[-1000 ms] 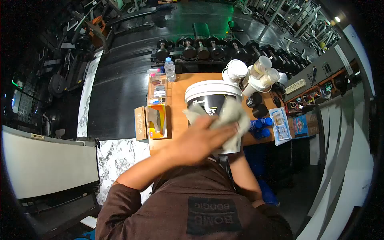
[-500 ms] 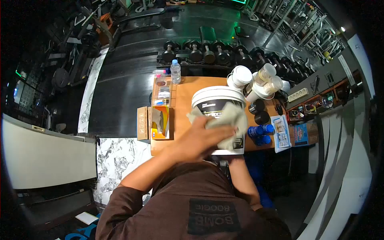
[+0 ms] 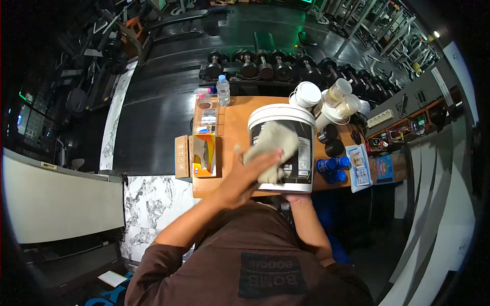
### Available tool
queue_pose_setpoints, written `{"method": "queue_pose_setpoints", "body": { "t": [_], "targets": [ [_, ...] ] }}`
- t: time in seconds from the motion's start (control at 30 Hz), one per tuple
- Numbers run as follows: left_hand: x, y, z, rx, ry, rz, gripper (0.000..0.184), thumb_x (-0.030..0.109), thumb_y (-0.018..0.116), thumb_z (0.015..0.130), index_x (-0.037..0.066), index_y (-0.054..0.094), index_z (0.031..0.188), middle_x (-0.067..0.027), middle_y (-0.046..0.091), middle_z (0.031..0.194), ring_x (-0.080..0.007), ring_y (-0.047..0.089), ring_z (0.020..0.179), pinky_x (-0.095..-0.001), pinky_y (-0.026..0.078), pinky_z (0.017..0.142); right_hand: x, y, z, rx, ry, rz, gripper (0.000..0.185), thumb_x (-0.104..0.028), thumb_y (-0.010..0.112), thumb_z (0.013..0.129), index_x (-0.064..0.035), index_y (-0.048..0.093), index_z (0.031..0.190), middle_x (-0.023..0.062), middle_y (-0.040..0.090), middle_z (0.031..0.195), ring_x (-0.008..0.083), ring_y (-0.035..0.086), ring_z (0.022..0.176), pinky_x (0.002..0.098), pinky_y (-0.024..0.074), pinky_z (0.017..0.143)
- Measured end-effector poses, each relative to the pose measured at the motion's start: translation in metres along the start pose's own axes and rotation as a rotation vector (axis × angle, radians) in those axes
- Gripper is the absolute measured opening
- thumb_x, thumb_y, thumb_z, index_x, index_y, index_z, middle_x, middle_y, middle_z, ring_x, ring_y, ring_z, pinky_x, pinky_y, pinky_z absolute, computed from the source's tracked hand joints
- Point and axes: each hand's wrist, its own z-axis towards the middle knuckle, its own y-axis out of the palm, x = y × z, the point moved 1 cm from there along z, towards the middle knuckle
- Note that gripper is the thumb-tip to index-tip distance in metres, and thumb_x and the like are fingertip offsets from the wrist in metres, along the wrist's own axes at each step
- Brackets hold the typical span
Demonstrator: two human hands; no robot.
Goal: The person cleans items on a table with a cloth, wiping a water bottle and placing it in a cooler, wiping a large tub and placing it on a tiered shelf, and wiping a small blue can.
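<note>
A white tub (image 3: 282, 111) with a black printed label is held up in front of me, over the table's near edge, its lid on. My left hand (image 3: 244, 176) presses a pale cloth (image 3: 278, 140) against the label, fingers across the cloth and thumb sticking up. Underneath, my right hand (image 3: 297, 197) supports the tub's base; most of its fingers are hidden by the tub.
On the wooden table (image 3: 234, 122) stand a water bottle (image 3: 223, 91), an orange-and-white box (image 3: 204, 155), white tubs (image 3: 308, 95), black jars (image 3: 334, 148) and blue-capped bottles (image 3: 334, 164). A dumbbell rack (image 3: 265, 69) lies beyond. A power strip (image 3: 380, 118) is at the right.
My left hand has moved the cloth left and slightly up across the label. The tub has turned and risen a little, showing more of the label's right-hand print.
</note>
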Motion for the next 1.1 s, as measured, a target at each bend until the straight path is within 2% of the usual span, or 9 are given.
{"method": "queue_pose_setpoints", "body": {
  "t": [0.13,0.37,0.43,0.67,0.77,0.9,1.0,1.03,1.1],
  "targets": [
    [0.026,-0.004,-0.010,-0.135,0.086,-0.093,0.074,-0.001,0.060,0.089,0.019,0.042,0.158,-0.0072,0.046,0.163,-0.0214,0.042,0.150,-0.0444,0.017,0.115,-0.003,0.009,-0.001,0.061,-0.018,-0.081,0.078,-0.067,0.054,0.095,-0.0120,0.050,0.150,0.0160,0.056,0.148,0.0372,0.056,0.132,0.0582,0.0454,0.111],
    [-0.035,-0.003,0.007,0.165,-0.139,-0.180,0.080,-0.005,0.055,0.086,0.012,0.037,0.162,-0.0112,0.034,0.169,-0.0251,0.035,0.153,-0.0362,0.021,0.115,-0.002,0.002,-0.005,0.164,0.035,0.126,0.076,-0.068,0.056,0.093,-0.0120,0.058,0.143,0.0134,0.061,0.144,0.0356,0.058,0.130,0.0582,0.0440,0.112],
    [-0.039,0.005,0.008,0.211,-0.086,-0.310,0.083,-0.010,0.058,0.087,0.012,0.033,0.163,-0.0111,0.034,0.168,-0.0279,0.028,0.157,-0.0440,0.010,0.122,0.004,0.001,-0.006,0.154,0.010,0.092,0.077,-0.069,0.056,0.093,-0.0119,0.058,0.143,0.0131,0.061,0.144,0.0354,0.058,0.131,0.0581,0.0438,0.112],
    [0.017,0.010,-0.014,-0.015,0.091,-0.195,0.073,0.005,0.056,0.090,0.007,0.037,0.160,-0.0140,0.037,0.167,-0.0256,0.035,0.154,-0.0461,0.011,0.118,-0.006,0.006,0.003,0.102,-0.044,0.037,0.078,-0.071,0.055,0.092,-0.0121,0.058,0.143,0.0126,0.060,0.146,0.0358,0.057,0.132,0.0586,0.0426,0.113],
    [-0.015,0.026,-0.017,0.112,0.009,-0.215,0.065,0.008,0.055,0.096,0.005,0.039,0.159,-0.0147,0.046,0.160,-0.0236,0.045,0.145,-0.0415,0.020,0.116,-0.015,0.001,0.000,0.136,-0.059,0.066,0.078,-0.071,0.055,0.092,-0.0122,0.058,0.143,0.0126,0.060,0.146,0.0361,0.056,0.133,0.0589,0.0421,0.113],
    [-0.064,0.050,-0.022,0.551,-0.670,-1.174,0.042,0.025,0.050,0.111,0.002,0.054,0.146,-0.0085,0.063,0.127,-0.0161,0.058,0.114,-0.0305,0.039,0.105,-0.021,-0.014,-0.009,0.180,-0.158,-0.044,0.072,-0.065,0.054,0.095,-0.0112,0.058,0.143,0.0133,0.062,0.143,0.0368,0.059,0.129,0.0594,0.0444,0.111],
    [-0.052,0.044,-0.018,0.694,-0.759,-1.309,0.038,0.024,0.048,0.112,-0.001,0.054,0.139,-0.0086,0.066,0.128,-0.0189,0.061,0.119,-0.0353,0.046,0.104,-0.029,-0.022,-0.005,-0.116,-0.128,-0.136,0.072,-0.058,0.065,0.093,-0.0059,0.057,0.141,0.0163,0.063,0.139,0.0366,0.061,0.126,0.0560,0.0491,0.108],
    [-0.050,0.042,-0.021,0.689,-0.812,-1.339,0.038,0.023,0.047,0.112,-0.001,0.053,0.140,-0.0096,0.066,0.130,-0.0203,0.061,0.121,-0.0363,0.047,0.104,-0.027,-0.030,-0.015,0.225,-0.232,-0.366,0.099,-0.062,0.079,0.080,-0.0046,0.043,0.152,0.0174,0.053,0.149,0.0337,0.053,0.136,0.0525,0.0408,0.115],
    [-0.052,0.046,-0.027,0.699,-0.890,-1.403,0.034,0.020,0.045,0.112,-0.001,0.053,0.138,-0.0132,0.066,0.128,-0.0234,0.063,0.120,-0.0391,0.048,0.105,-0.025,-0.021,-0.013,0.154,-0.109,-0.368,0.102,-0.063,0.080,0.079,-0.0046,0.041,0.153,0.0174,0.052,0.150,0.0333,0.052,0.136,0.0519,0.0397,0.116]
  ]
}}
